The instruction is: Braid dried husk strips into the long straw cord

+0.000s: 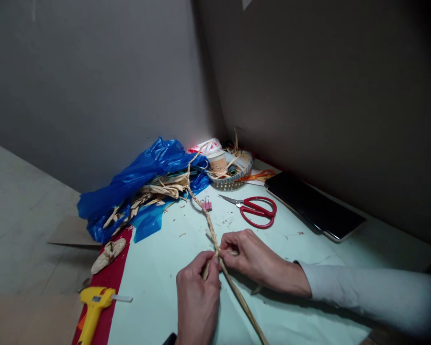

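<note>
A long braid of pale dried straw (pixel 205 211) runs across the light green mat (pixel 158 278) from the blue bag toward me. My left hand (pixel 197 292) pinches loose strands at the braid's near end. My right hand (pixel 251 258) grips the same spot from the right, fingers closed on a strand. A loose straw strip (pixel 244 306) trails toward the front edge. A small pink binder clip (pixel 207 205) is clamped on the braid farther up.
Red-handled scissors (pixel 256 210) lie right of the braid. A blue plastic bag (pixel 140 182) with straw strips sits behind. A woven basket (pixel 233 172) holds a paper cup. A dark tablet (pixel 314 203) lies at right, a yellow glue gun (pixel 93 306) at front left.
</note>
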